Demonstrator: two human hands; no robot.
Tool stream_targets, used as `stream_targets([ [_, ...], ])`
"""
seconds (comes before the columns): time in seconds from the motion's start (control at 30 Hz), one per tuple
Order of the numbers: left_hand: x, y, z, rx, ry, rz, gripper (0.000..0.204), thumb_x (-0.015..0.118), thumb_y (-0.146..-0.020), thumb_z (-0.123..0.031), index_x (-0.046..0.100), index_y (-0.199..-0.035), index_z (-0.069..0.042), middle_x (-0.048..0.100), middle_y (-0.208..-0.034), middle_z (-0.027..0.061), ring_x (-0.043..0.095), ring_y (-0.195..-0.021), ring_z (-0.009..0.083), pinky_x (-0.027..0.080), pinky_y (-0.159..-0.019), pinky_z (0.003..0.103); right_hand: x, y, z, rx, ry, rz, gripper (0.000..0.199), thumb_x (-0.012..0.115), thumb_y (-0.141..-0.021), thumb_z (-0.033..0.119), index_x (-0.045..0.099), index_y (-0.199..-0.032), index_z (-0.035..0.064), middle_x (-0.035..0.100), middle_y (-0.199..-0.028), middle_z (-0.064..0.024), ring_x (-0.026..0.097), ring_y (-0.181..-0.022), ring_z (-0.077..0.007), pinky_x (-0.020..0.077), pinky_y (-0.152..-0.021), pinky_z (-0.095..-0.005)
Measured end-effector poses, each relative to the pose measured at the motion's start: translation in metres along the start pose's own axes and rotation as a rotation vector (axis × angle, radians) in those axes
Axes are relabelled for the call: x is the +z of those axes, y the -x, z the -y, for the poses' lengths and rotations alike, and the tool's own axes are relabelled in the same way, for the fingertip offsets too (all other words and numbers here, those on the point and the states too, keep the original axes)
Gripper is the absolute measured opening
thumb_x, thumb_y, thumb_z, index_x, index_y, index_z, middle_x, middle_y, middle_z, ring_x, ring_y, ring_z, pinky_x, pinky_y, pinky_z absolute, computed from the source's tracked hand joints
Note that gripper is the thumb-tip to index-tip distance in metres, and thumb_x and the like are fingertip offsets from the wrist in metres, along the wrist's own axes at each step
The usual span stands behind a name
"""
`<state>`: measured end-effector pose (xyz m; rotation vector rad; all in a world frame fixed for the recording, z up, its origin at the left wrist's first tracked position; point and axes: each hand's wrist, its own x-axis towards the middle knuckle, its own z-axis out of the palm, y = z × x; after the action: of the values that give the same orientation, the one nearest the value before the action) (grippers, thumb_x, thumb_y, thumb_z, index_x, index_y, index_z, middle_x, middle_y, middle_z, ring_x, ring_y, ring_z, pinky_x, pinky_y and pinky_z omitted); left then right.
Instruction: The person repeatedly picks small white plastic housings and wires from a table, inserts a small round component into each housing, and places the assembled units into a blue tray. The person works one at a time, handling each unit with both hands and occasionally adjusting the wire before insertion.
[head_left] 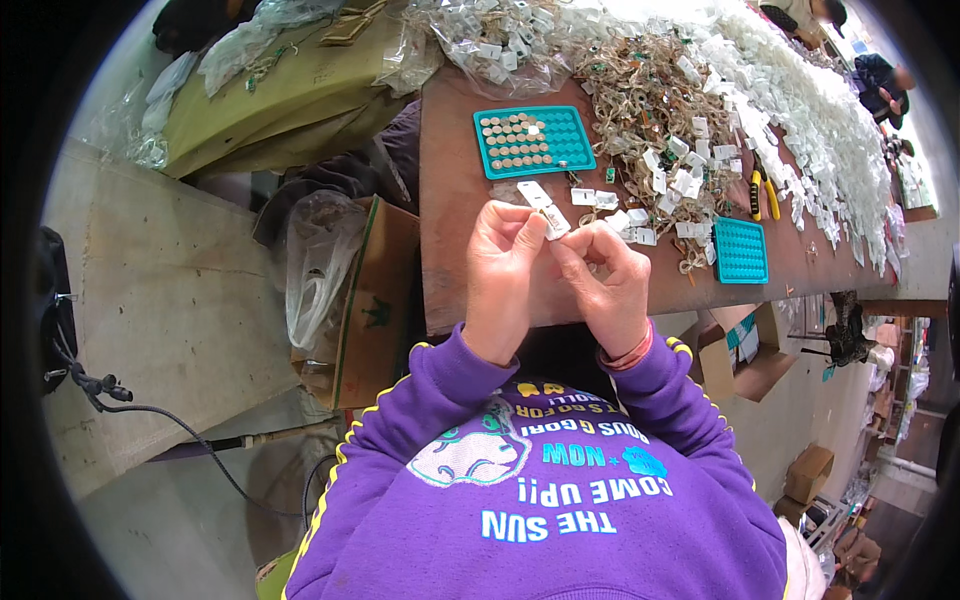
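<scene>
Between my two hands, over the near edge of the table, is a small white plastic case (548, 218) with a dark marking on it. My left hand (503, 270) pinches it between thumb and fingers. On its lower right end the fingertips of my right hand (606, 278) are closed; they hide exactly what they grip. Just beyond stands a teal tray (483, 155) with rows of round, coin-like discs (518, 161); its right-hand pockets hold none. Several similar white cases (605, 200) lie right of my hands, beside a small green circuit board (610, 175).
A tangled heap of brown cords (625, 105) and white pieces fills the table's middle. Yellow-handled pliers (756, 195) and a second teal tray (741, 252) lie to the right. Whitish clear pieces (790, 140) pile up behind. A cardboard box (372, 300) stands at the left; people sit far right.
</scene>
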<state>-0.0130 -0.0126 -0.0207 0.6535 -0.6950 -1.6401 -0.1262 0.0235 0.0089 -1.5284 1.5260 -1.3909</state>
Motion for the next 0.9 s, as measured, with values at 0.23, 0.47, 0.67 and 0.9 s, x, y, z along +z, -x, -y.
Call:
stream_targets([
  [0.23,0.001,-0.021,0.002,-0.042,0.25,-0.033,0.013,0.056,-0.099,-0.015,0.049,-0.102,-0.005,0.062,-0.095,0.0084,0.062,-0.085,0.0161,0.051,-0.075,0.027,0.0,-0.019,-0.009,-0.036,-0.1,-0.009,0.009,0.067,-0.087,0.006,0.065,-0.092,-0.0012,0.066,-0.078,-0.0058,0.063,-0.071,-0.0094,0.0501,-0.067,-0.0244],
  [0.47,-0.014,-0.046,0.009,-0.007,0.262,-0.057,0.011,0.052,-0.1,-0.016,0.05,-0.105,-0.007,0.059,-0.092,0.0047,0.048,-0.065,0.0081,0.039,-0.055,0.018,-0.02,-0.099,-0.047,-0.374,0.832,0.009,0.009,0.069,-0.08,0.016,0.069,-0.087,0.0097,0.064,-0.085,-0.0072,0.061,-0.085,-0.0289,0.049,-0.075,-0.0394],
  [0.67,-0.017,-0.046,0.009,-0.035,0.257,-0.039,0.011,0.053,-0.1,-0.016,0.052,-0.106,-0.008,0.06,-0.092,0.005,0.043,-0.06,0.0058,0.035,-0.052,0.017,-0.016,-0.102,-0.065,-0.437,0.944,0.12,0.01,0.068,-0.082,0.02,0.069,-0.083,0.0104,0.063,-0.083,-0.0062,0.061,-0.086,-0.0267,0.046,-0.079,-0.0402],
  [0.9,-0.018,-0.047,0.008,-0.082,0.272,-0.053,0.012,0.055,-0.099,-0.019,0.053,-0.106,-0.009,0.063,-0.093,0.0055,0.045,-0.06,0.0065,0.035,-0.049,0.017,-0.014,-0.105,-0.063,-0.405,0.98,0.176,0.009,0.066,-0.083,0.018,0.067,-0.082,0.009,0.064,-0.084,-0.0068,0.061,-0.084,-0.0271,0.0463,-0.078,-0.0398],
])
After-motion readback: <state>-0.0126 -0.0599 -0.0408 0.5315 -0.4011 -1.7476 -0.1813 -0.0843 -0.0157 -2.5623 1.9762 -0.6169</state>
